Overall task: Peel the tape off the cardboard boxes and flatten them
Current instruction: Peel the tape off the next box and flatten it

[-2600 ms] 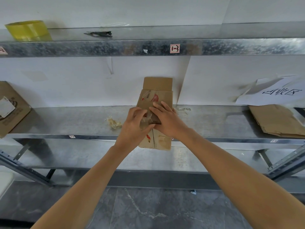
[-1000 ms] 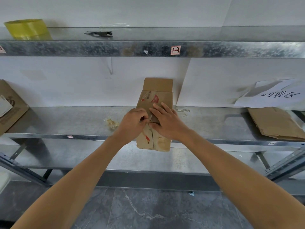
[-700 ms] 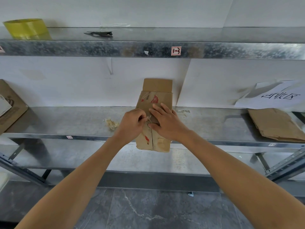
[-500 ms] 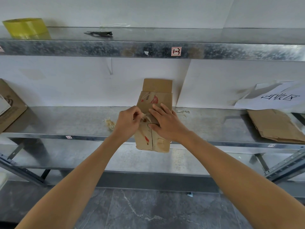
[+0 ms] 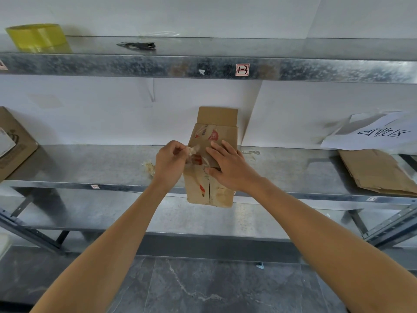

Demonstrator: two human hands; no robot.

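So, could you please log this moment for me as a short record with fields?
left hand: pinching a strip of clear tape, pulling it leftward off the box
right hand: flat, pressing the box down
cardboard box: flattened, on the middle shelf, near end overhanging its front edge
tape scrap: crumpled on the shelf, left of the hands
upper shelf: yellow tape roll, dark tool

Box (image 5: 9, 143) at left cropped by the frame edge; middle of the flattened box (image 5: 212, 154) covered by both hands; shelf sticker (image 5: 242, 70) print unreadable.
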